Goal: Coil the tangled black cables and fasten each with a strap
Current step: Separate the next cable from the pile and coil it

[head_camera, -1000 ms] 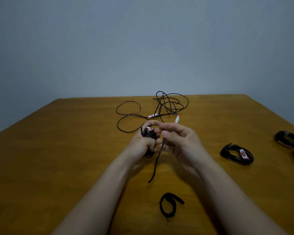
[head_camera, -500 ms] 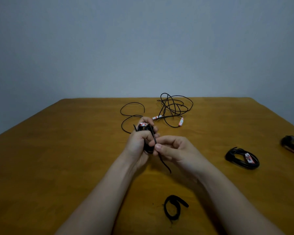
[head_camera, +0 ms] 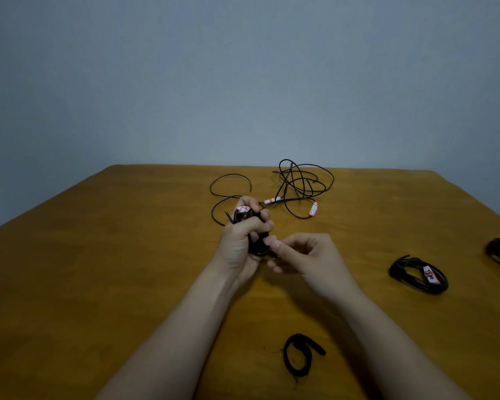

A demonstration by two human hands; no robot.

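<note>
1. Head view: our left grip (head_camera: 243,246) is clenched round the coil (head_camera: 257,245), over the middle of the tabletop (head_camera: 98,284), so the loops cannot spring apart
2. Our right grip (head_camera: 309,258) pinches the coil's 3 o'clock edge, which we judge is to tuck in its tail
3. At 6 o'clock the strap (head_camera: 299,356) lies within easy reach, ready for fastening
4. At 12 o'clock the tangled cables (head_camera: 300,186) wait, and a fastened bundle (head_camera: 419,274) sits at 3 o'clock, clear of the work

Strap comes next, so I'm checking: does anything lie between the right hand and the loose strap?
Nothing visible does. The strap lies alone on bare table, nearer the person than the right hand pinching the coil.
</note>
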